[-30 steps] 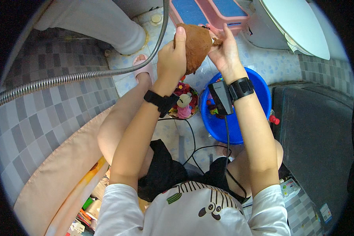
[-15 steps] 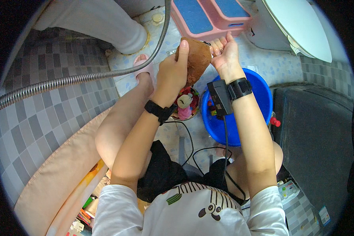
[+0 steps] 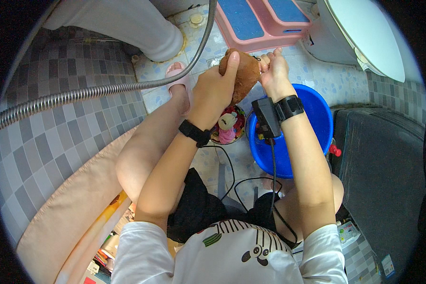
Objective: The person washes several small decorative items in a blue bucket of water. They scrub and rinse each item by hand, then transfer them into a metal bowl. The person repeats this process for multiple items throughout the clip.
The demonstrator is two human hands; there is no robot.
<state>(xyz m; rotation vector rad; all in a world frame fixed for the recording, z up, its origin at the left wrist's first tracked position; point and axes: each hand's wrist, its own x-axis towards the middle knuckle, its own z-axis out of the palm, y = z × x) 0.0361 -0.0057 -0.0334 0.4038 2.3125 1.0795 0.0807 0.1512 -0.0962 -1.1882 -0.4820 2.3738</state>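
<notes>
My left hand (image 3: 216, 85) grips a brown, wet-looking plush thing (image 3: 247, 75), its thumb lying over the top and the fingers hidden behind. At the far right edge of this plush, beside a small dark loop (image 3: 256, 58), my right hand (image 3: 275, 75) is closed with curled fingers; the exact pinch point is hard to make out. Both hands are raised over the floor, in front of a blue basin (image 3: 327, 118) that stands under my right wrist. Small colourful items show partly in the basin. Below my left hand is a round container with a pink and cream toy (image 3: 227, 128).
A metal shower hose (image 3: 128, 88) crosses on the left, near a white pedestal (image 3: 161, 38). A pink and blue step stool (image 3: 241, 45) and a white toilet (image 3: 331, 52) stand ahead. A dark case (image 3: 374, 170) is at right. Black cables (image 3: 232, 165) hang from my wrist device.
The view has shifted slightly, so the surroundings sit a little farther right. Both hands stay on the brown plush with nearly the same hold; the right fingers are curled slightly differently.
</notes>
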